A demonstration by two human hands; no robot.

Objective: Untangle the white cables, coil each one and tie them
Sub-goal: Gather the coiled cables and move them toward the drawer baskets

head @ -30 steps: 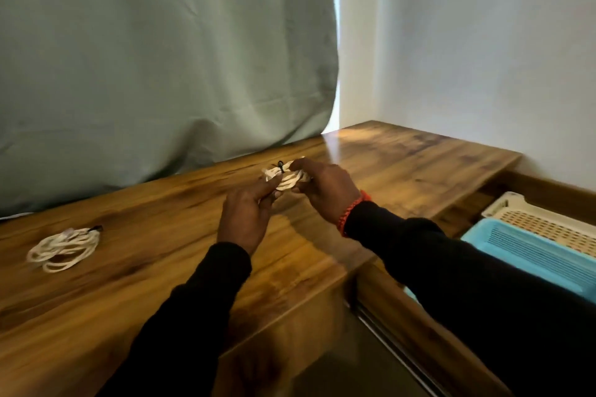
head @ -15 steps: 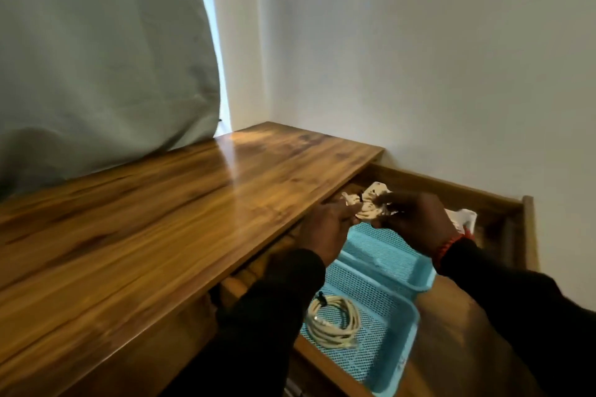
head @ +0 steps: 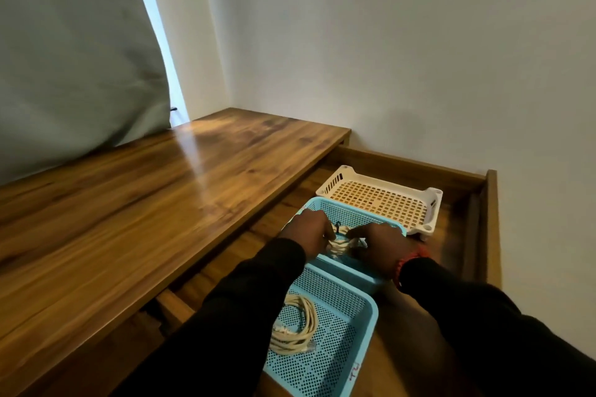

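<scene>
Both hands [head: 342,237] hold a coiled white cable [head: 340,240], dark-tied, over a blue basket [head: 361,216].

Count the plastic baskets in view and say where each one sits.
3. Near blue basket holds a coiled cable; middle blue basket lies under both hands; white basket sits farthest, near the wall. Others may be hidden.
</scene>
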